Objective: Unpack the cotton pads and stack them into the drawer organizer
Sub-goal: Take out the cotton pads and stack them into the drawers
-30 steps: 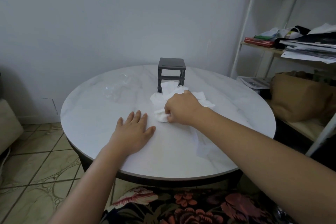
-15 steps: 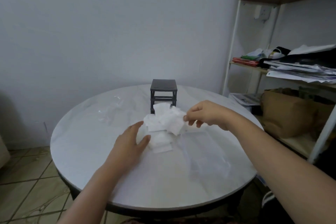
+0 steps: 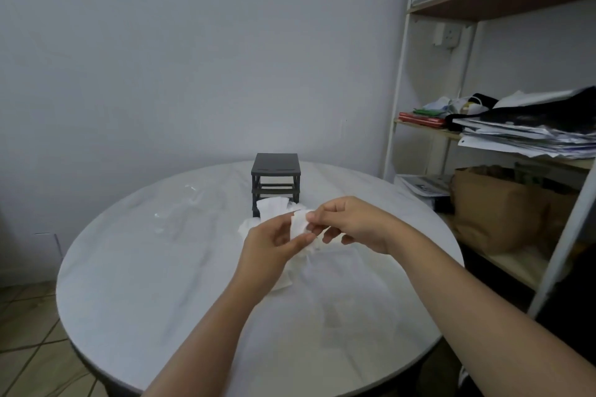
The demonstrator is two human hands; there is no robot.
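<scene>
Progress early: my left grip [image 3: 274,243] and right grip [image 3: 353,222] pinch one cotton pad [image 3: 299,224], pile [image 3: 273,208] loose, drawer organizer [image 3: 276,171] seemingly unfilled.

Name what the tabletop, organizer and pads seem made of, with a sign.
Tabletop: likely marble or marble-look laminate, smooth, faint grey veins. Organizer: probably plastic, matte black, thin bars. Pads: soft white cotton fibre, crumpling.

Head cam, fwd-down over table [image 3: 135,284]
</scene>
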